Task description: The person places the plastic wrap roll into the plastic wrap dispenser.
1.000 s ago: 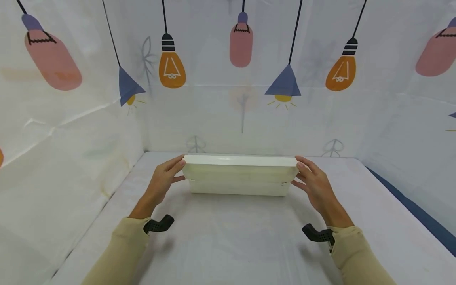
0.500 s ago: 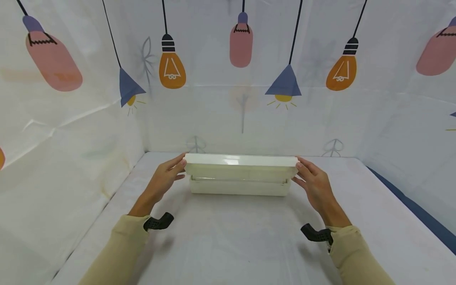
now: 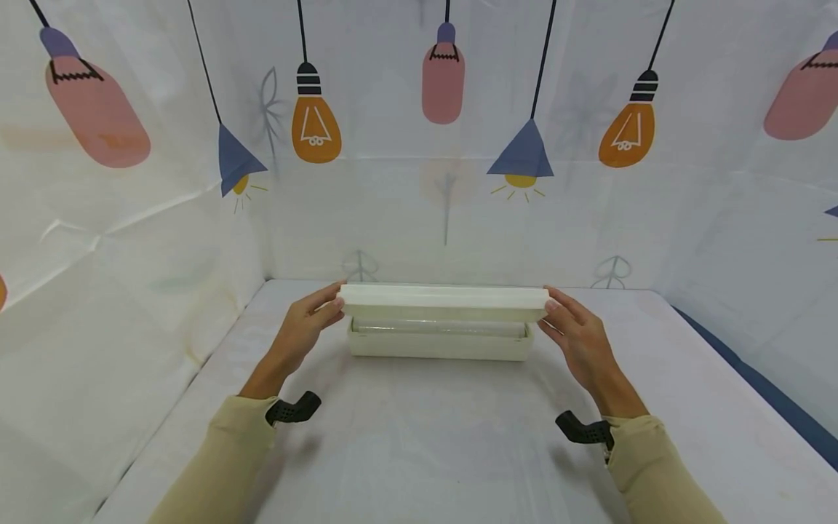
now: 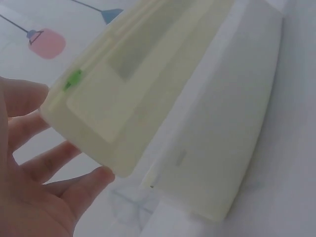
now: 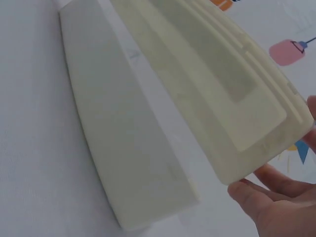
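Observation:
Both hands hold a long white plastic lid by its ends, over a matching long white box. The left hand grips the lid's left end between thumb and fingers. At the opposite end the right hand pinches it the same way. A gap separates the lid's front edge from the box, and a clear shiny strip shows along the opening. The left wrist view shows the lid's pale recessed underside, with a small green piece near the left end. The box rests on the table.
The white-covered table spreads out in front of the box. Behind it stands a white cloth wall printed with lamps and bulbs, with more cloth at both sides. A black wrist strap sits at the left sleeve.
The lid's front edge has tipped upward, so a gap over the box has opened and the clear strip has come into view. Both hands have stayed at the lid's ends.

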Motion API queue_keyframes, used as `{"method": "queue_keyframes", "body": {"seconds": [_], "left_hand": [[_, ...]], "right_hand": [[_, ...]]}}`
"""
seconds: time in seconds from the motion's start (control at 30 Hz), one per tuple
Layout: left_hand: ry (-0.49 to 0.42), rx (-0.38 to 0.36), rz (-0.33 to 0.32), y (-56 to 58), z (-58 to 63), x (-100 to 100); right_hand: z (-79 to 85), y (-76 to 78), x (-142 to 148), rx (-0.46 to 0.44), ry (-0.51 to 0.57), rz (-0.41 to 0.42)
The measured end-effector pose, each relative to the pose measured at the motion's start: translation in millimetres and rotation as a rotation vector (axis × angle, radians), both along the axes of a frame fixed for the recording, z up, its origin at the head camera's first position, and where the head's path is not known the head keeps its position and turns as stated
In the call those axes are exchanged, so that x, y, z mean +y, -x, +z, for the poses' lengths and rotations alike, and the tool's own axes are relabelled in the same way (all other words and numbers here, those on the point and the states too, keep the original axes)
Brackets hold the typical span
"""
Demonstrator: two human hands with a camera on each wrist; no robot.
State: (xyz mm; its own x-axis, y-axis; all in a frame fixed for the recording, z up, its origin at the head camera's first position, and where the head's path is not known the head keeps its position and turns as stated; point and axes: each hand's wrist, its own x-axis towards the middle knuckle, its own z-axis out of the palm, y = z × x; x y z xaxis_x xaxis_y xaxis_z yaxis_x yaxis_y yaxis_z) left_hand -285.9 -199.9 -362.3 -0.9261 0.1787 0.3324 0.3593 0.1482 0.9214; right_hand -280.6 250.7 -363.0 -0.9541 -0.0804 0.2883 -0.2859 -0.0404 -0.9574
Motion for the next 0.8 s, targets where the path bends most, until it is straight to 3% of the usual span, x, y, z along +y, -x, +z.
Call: {"method": "queue_keyframes", "body": {"seconds": [0.2, 0.43, 0.8], "left_hand": [[-0.009, 0.033, 0.003, -1.6, -0.6, 1.0], [0.045, 0.020, 0.055, -2.6, -6.5, 4.3], [0.201, 0.059, 0.105, -4.3, -10.5, 7.4]], "right_hand": [[-2.1, 1.2, 3.8, 0.020, -0.013, 0.047], [-7.1, 0.3, 6.3, 0.067, -0.052, 0.025], [-15.7, -0.7, 11.2, 0.076, -0.108, 0.028]]}}
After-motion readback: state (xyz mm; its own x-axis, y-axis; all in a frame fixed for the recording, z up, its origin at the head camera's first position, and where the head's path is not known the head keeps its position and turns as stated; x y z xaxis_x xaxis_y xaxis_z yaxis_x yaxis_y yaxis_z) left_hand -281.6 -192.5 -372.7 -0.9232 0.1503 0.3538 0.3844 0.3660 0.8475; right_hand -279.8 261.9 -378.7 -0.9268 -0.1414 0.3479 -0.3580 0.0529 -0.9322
